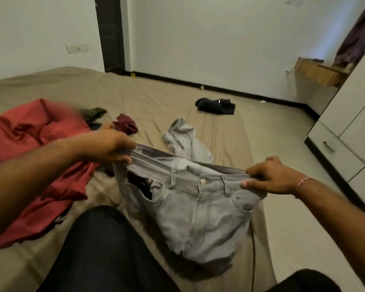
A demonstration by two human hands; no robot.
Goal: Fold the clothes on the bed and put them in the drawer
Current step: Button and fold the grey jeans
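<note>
The grey jeans (198, 203) are held up by the waistband over the near part of the bed (230, 131), front side toward the camera, with the button and fly in the middle. The left hand (108, 146) pinches the left end of the waistband, fingers (122, 159) curled round the doubled band. The right hand (270, 175) grips the right end, thumb on the front of the band and fingers folded behind it. Both hands are closed on denim; the band runs between them with a slight sag.

Denim like this should be fairly heavy for cloth and limp, but firmer along the seams and waistband, so the band is probably the best place to hold it: it will not stretch or slip much, and the belt loops give extra purchase. The legs hang and trail away. One leg lies crumpled on the bed beyond the waistband, and the seat droops toward the person's dark-trousered knee (105, 245). That loose weight will likely swing and bunch unless the jeans are laid flat before folding.

To the left lies a red garment (36, 165) in a heap, with a small maroon piece (125, 124) and an olive piece (93, 113) beyond it. A black garment (216, 106) lies far out on the bed. At the right stands a white cabinet with a drawer (333, 152), shut.
</note>
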